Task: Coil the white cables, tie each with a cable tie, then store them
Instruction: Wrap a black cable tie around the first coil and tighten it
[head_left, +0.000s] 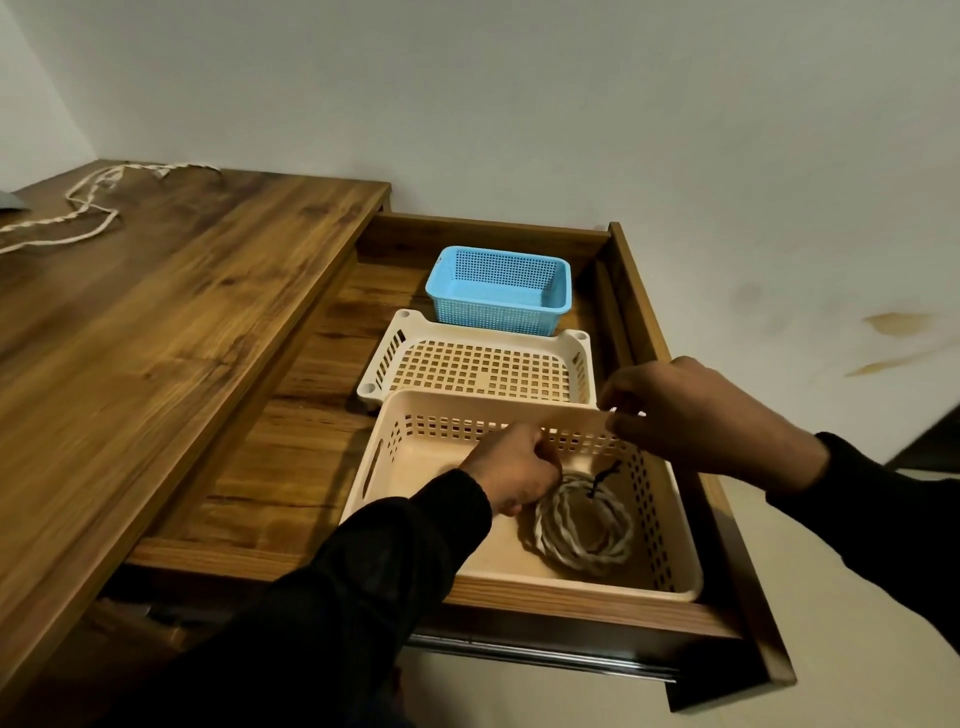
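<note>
Head view looks down into an open wooden drawer pulled out at the 3 o'clock side of a dark-grained wooden tabletop. At the 6 o'clock end of the drawer sits a cream plastic basket with perforated walls, and on its floor lies a coiled white-and-tan twisted cable, bound at its 12 o'clock edge by a black cable tie. The left hand reaches into the basket with its fingers curled at the coil's 10 o'clock edge; whether they pinch the cable I cannot tell. The right hand pinches the basket's far rim at 1 o'clock. Beyond lie a shallow cream lattice tray and a small blue mesh basket. A loose white twisted cable sprawls on the tabletop at 10 o'clock, not yet coiled. The cable looks light, limp and slightly rough, probably easy to grip; the coil is best taken across its bundled loops near the tie.
</note>
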